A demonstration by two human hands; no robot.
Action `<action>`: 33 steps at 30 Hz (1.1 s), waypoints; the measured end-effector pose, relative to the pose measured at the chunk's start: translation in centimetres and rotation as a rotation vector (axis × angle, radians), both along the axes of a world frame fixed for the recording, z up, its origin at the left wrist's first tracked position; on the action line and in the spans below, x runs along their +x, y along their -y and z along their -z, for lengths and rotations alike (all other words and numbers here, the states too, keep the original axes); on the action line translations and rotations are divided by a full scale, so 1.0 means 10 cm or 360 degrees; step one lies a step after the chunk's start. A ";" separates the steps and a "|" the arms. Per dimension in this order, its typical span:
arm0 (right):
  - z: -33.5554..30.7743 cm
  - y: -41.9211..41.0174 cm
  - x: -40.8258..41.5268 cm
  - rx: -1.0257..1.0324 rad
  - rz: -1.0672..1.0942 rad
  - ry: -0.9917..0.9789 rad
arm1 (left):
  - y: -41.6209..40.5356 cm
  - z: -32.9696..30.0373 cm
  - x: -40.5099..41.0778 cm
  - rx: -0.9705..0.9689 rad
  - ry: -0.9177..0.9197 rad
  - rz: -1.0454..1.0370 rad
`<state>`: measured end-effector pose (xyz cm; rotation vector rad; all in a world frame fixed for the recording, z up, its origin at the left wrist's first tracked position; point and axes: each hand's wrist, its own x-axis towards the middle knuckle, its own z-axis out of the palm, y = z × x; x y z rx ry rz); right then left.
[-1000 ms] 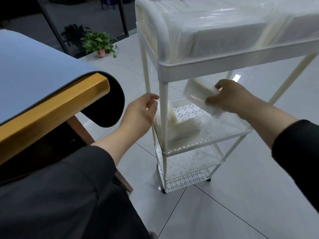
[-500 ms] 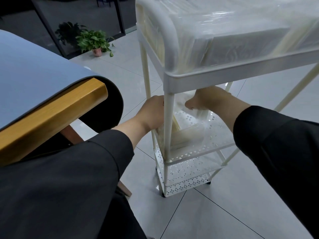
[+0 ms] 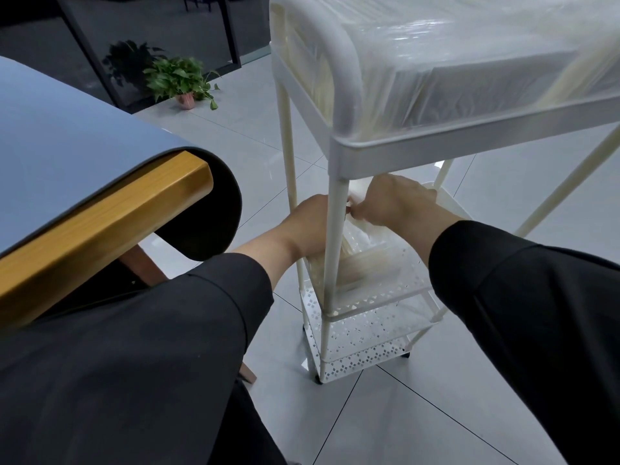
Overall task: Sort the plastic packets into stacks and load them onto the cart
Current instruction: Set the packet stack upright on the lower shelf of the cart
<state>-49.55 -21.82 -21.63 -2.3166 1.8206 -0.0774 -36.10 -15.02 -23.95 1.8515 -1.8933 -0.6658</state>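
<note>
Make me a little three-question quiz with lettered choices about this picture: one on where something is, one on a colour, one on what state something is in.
1. Where is the potted plant?
A. On the floor by the dark glass wall
B. On the cart's top tray
C. On the blue table

2. What colour is the cart?
A. Black
B. White
C. Red

3. What state is the cart's top tray in?
A. Bare
B. Tipped over
C. Piled with plastic packets

Answers:
1. A, since the plant's pot stands on the tiles at the foot of the glass.
2. B, since its posts and perforated shelves are all white.
3. C, since glossy packets rise above the tray's rim, while both hands, left and right, work at the middle shelf below.
</note>
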 end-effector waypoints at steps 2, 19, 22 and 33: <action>0.04 -0.01 0.00 0.0046 0.0018 0.0010 | -0.02 -0.02 -0.01 -0.0005 -0.0101 0.0019; 0.24 -0.11 -0.24 0.0584 -0.0129 0.0547 | 0.11 0.28 0.04 -0.0231 0.0421 -0.0057; 0.25 -0.14 -0.32 0.0634 -0.0171 0.0582 | 0.18 0.38 0.08 -0.0208 0.0346 -0.0180; 0.35 -0.12 -0.37 0.0557 -0.0176 0.0711 | 0.21 0.53 0.03 -0.0163 0.0561 -0.0059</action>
